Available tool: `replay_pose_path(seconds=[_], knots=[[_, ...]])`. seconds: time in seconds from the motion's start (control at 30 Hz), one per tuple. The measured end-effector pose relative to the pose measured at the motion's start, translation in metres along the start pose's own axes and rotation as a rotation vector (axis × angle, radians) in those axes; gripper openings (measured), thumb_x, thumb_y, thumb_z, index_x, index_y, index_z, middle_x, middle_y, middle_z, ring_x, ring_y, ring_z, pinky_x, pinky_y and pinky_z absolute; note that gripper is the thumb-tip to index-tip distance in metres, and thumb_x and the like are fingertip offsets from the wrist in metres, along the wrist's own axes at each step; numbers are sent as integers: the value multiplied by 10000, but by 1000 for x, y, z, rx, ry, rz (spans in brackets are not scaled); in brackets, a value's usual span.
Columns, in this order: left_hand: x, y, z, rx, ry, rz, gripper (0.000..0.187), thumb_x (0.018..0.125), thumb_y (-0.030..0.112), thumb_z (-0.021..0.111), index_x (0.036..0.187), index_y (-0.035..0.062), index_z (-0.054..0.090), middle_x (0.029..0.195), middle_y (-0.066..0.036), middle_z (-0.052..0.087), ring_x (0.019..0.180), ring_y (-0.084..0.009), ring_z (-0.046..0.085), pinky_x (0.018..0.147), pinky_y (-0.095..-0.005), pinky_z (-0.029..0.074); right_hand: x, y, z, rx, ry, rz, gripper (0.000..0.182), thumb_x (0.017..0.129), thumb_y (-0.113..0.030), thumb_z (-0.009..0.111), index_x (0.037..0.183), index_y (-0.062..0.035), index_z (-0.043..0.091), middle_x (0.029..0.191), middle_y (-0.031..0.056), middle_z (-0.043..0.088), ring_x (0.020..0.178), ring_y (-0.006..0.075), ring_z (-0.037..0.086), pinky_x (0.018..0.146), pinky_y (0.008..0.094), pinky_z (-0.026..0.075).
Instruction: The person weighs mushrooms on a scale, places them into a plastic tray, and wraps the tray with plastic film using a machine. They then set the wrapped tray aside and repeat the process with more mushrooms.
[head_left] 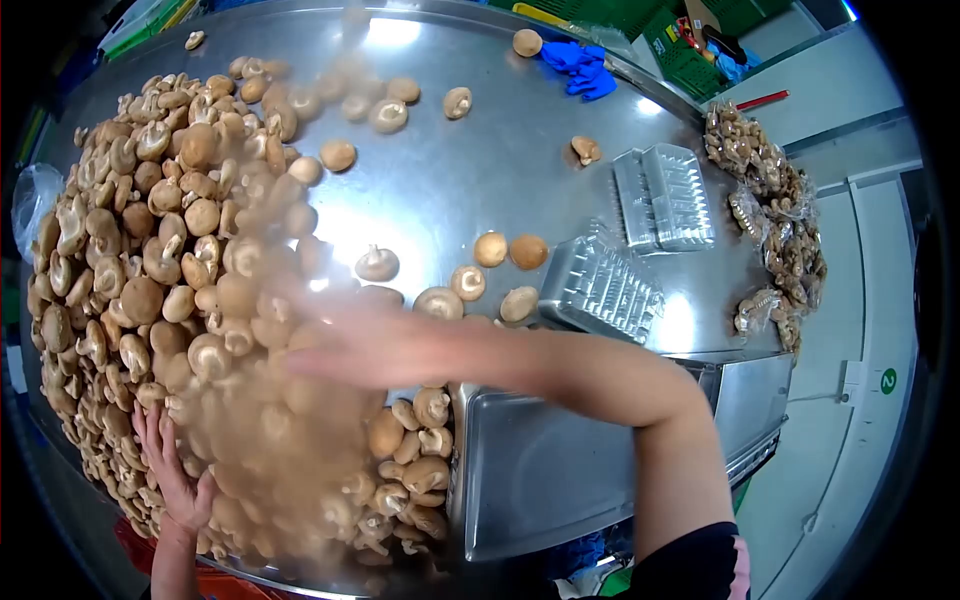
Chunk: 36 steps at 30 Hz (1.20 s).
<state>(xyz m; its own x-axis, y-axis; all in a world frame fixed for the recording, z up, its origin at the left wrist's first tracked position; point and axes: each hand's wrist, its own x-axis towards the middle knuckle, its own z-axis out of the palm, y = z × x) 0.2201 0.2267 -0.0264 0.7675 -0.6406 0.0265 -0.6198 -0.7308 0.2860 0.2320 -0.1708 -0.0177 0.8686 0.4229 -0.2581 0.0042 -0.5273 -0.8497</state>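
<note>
A big heap of brown shiitake mushrooms (145,300) covers the left side of the metal table. My left hand (178,485) lies against the near left of the heap, fingers spread, holding nothing that I can see. Over the middle of the heap, my right hand (365,345) reaches in from the right. It is blurred, with fingers stretched leftward and the thumb apart, and no held thing shows. A hazy smear over the view hides the mushrooms around it. Several loose mushrooms (490,249) lie just beyond my right forearm.
Stacked clear plastic trays (680,195) and another clear tray stack (600,290) stand right of centre. Bagged mushrooms (775,220) line the right edge. Blue gloves (580,68) lie at the back. A metal tray (550,470) sits under my right forearm.
</note>
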Motion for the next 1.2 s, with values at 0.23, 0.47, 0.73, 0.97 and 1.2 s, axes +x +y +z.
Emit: replay_pose_path(seconds=[0.23, 0.47, 0.73, 0.97, 1.2], knots=[[0, 0, 7, 63, 20, -11, 738, 874, 432, 510, 1493, 118, 261, 1538, -197, 229, 1430, -452, 133, 1135, -582, 113, -92, 217, -195, -762, 857, 677, 607, 881, -393, 588, 1398, -135, 402, 1336, 239, 469, 1265, 363, 445, 1026, 436, 414], [0, -7, 10, 63, 21, 1, 766, 893, 563, 440, 1495, 125, 258, 1532, -204, 235, 1423, -459, 147, 1131, -591, 117, -85, 205, -176, -826, 525, 554, 512, 856, -329, 592, 1317, -151, 456, 1104, 225, 593, 1012, 413, 593, 897, 463, 484], [0, 2, 9, 23, 78, 7, 786, 728, 74, 604, 1456, 92, 308, 1512, -189, 264, 1413, -449, 171, 1137, -577, 125, -67, 114, -38, -267, 353, 607, 780, 863, -549, 578, 1361, 14, 368, 1051, 256, 659, 1020, 417, 621, 919, 456, 470], [-19, 0, -4, -31, 179, 10, 685, 820, 291, 551, 1444, 90, 354, 1530, -170, 266, 1431, -381, 191, 1156, -513, 141, -12, -59, 17, -175, 117, 127, 806, 905, -442, 609, 1449, 7, 220, 1204, 304, 545, 967, 325, 645, 944, 432, 485], [-187, 98, 6, -346, 112, -292, 676, 834, 500, 595, 1372, 116, 452, 1526, -245, 242, 1408, -455, 198, 1131, -551, 148, -164, 56, -52, -834, 603, 199, 773, 786, -267, 731, 1424, -34, 363, 1467, 215, 366, 1361, 349, 358, 1118, 399, 304]])
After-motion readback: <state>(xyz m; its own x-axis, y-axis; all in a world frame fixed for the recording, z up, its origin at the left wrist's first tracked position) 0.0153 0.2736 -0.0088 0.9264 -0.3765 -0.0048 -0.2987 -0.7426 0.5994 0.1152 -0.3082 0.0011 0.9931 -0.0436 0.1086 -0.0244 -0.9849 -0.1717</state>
